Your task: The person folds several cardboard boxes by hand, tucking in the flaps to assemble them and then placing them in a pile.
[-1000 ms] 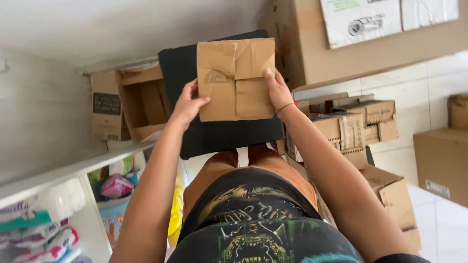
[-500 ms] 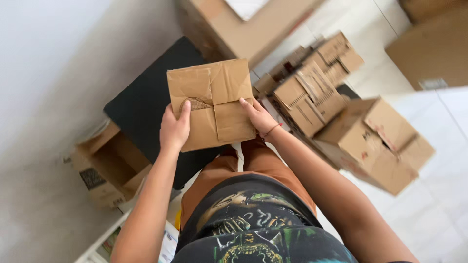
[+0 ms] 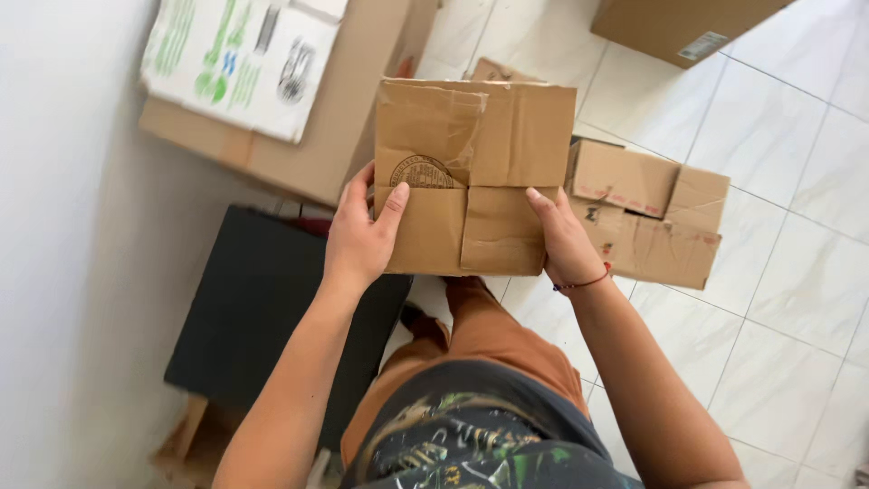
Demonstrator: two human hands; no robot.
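Creased square brown cardboard box (image 3: pixel 472 177) held between both hands. Left hand (image 3: pixel 360 237) grips its left edge, right hand (image 3: pixel 566 240) its right. White tiled floor (image 3: pixel 797 299) lies below.

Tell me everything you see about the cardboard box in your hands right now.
The box is plain brown cardboard, creased and worn, with its four flaps folded shut and interlocked. A round dark stamp and a torn, wrinkled patch mark the upper left flap. It is held roughly level above the tiled floor. The left hand grips its left edge with the thumb on top; the right hand holds the right edge. Nothing else touches it.
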